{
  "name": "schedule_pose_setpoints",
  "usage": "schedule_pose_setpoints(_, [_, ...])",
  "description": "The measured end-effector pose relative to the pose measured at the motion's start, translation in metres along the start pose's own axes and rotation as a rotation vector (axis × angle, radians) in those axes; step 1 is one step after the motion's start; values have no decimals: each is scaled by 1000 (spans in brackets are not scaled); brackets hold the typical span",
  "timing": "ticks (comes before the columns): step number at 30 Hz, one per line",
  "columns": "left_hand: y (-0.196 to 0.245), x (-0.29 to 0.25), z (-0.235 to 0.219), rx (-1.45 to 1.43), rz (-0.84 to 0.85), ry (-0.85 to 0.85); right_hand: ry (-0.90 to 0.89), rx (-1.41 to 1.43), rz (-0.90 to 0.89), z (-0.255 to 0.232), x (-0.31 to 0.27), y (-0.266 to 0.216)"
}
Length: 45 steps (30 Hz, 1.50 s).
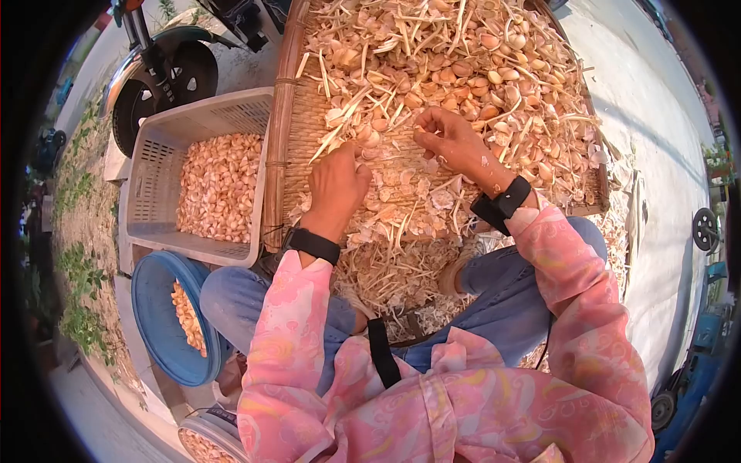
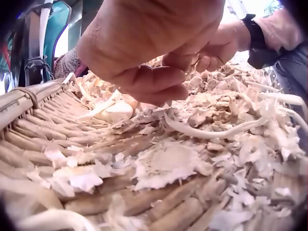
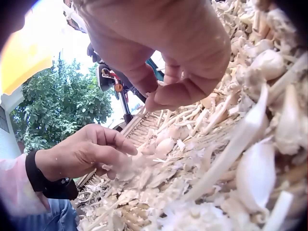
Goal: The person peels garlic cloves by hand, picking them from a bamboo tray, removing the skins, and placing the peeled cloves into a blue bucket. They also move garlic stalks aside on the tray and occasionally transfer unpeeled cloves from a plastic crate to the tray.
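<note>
Loose garlic cloves (image 1: 494,77) with dry stalks and papery skins are heaped on a woven tray (image 1: 309,100). My left hand (image 1: 337,185) is low over the tray's left half, fingers curled, beside a few cloves (image 1: 370,137). In the right wrist view, blurred skins lie under the fingertips of the left hand (image 3: 84,154); whether it pinches anything is hidden. To its right, my right hand (image 1: 459,147) hovers over the heap. Thumb and fingertips meet on the right hand (image 3: 163,53) in the right wrist view, with nothing visible between them.
Left of the tray, a grey plastic crate (image 1: 154,143) holds many cloves. Below it stands a blue tub (image 1: 150,309) with peeled-looking cloves, and a further bucket (image 1: 208,420) is at the bottom. Stalks and skins (image 1: 394,274) cover the ground between the knees. A wheel (image 1: 166,85) stands behind the crate.
</note>
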State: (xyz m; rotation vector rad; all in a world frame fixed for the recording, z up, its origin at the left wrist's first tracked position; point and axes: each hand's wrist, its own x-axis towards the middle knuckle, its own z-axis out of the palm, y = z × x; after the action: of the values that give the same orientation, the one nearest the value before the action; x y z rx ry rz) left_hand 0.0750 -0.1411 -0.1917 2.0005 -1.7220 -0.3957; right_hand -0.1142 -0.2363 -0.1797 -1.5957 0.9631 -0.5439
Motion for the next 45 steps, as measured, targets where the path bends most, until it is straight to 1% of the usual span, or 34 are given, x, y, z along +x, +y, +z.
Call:
schedule_pose_setpoints(1, [-10,-5,0,-136,-61,35,23,-48,15,-2,0,3])
schedule_pose_setpoints(2, [-17,-6,-3,-478,-223,-53,42,-75,1,-2,2,5])
schedule_pose_setpoints(5, [-23,-18,-18,-1188,-541,-86,62,-86,50,13,20,7])
schedule_pose_setpoints(6, [-24,-21,-24,-1342,-582,-99,11,14,-27,27,28,-11])
schedule_pose_setpoints(7, [-26,-23,-26,-1451,-598,-111,-27,125,-178,45,34,-27])
schedule_pose_setpoints(8, [-28,-24,-28,-1566,-608,-117,-67,229,-334,64,39,-60])
schedule_pose_setpoints(9, [-29,-24,-30,-1685,-613,-117,-119,192,-406,76,44,-89])
schedule_pose_setpoints(10, [-31,-25,-30,-1782,-616,-101,-170,154,-474,83,46,-105])
schedule_pose_setpoints(13, [-36,-26,-30,-1924,-700,-49,-306,-103,-366,69,50,-102])
schedule_pose_setpoints(14, [-34,-27,-30,-1891,-680,-16,-319,-155,-294,66,46,-86])
schedule_pose_setpoints(16, [-23,-28,-25,-1824,-653,33,-373,-161,-249,63,27,-48])
schedule_pose_setpoints(17, [-18,-30,-20,-1669,-585,21,-393,-145,-139,63,12,-41])
schedule_pose_setpoints(18, [-14,-33,-14,-1509,-515,9,-391,81,-55,67,1,-28])
schedule_pose_setpoints(19, [-9,-35,-9,-1345,-447,-1,-353,109,-19,68,-6,-17])
schedule_pose_setpoints(21, [1,-37,0,-1130,-391,5,-274,175,51,68,-14,-3])
schedule_pose_setpoints(22, [5,-38,3,-1047,-363,2,-267,110,20,66,-14,2])
schedule_pose_setpoints(23, [7,-37,7,-967,-332,5,-286,80,30,62,-13,2])
schedule_pose_setpoints(24, [6,-36,14,-781,-221,75,-309,47,40,59,-13,1])
schedule_pose_setpoints(25, [5,-38,19,-655,-156,118,-335,14,53,57,-14,0])
schedule_pose_setpoints(27, [14,-37,12,-398,-24,196,-274,-192,-73,56,-12,1])
schedule_pose_setpoints(28, [16,-36,10,-380,-24,215,-238,-294,-137,56,-10,1])
schedule_pose_setpoints(30, [18,-35,5,-344,-25,250,-189,-444,-171,55,-10,-9])
schedule_pose_setpoints(31, [15,-33,1,-355,-51,276,-165,-523,-190,55,-8,-13])
schedule_pose_setpoints(33, [0,-29,-12,-383,-108,329,-6,-627,-316,54,-6,-14])
schedule_pose_setpoints(34, [-11,-27,-26,-459,-163,401,74,-680,-380,52,-3,-14])
schedule_pose_setpoints(35, [-25,-25,-45,-537,-218,473,94,-678,-411,51,2,-16])
schedule_pose_setpoints(37, [-58,-24,-93,-451,-308,594,134,-671,-464,52,18,-16])
schedule_pose_setpoints(38, [-93,-26,-111,-161,-296,536,142,-717,-481,56,26,-15])
schedule_pose_setpoints(39, [-116,-27,-122,127,-278,474,104,-802,-456,59,32,-12])
schedule_pose_setpoints(41, [-116,-28,-123,15,-216,459,24,-975,-416,64,44,-8])
schedule_pose_setpoints(42, [-113,-26,-125,-41,-184,452,89,-953,-483,66,44,-6])
schedule_pose_setpoints(43, [-106,-27,-115,-249,-200,373,67,-961,-464,64,45,-4])
schedule_pose_setpoints(44, [-79,-27,-100,-458,-218,292,39,-970,-446,62,44,-5])
schedule_pose_setpoints(45, [-64,-26,-83,-533,-253,200,15,-981,-424,59,42,-6])
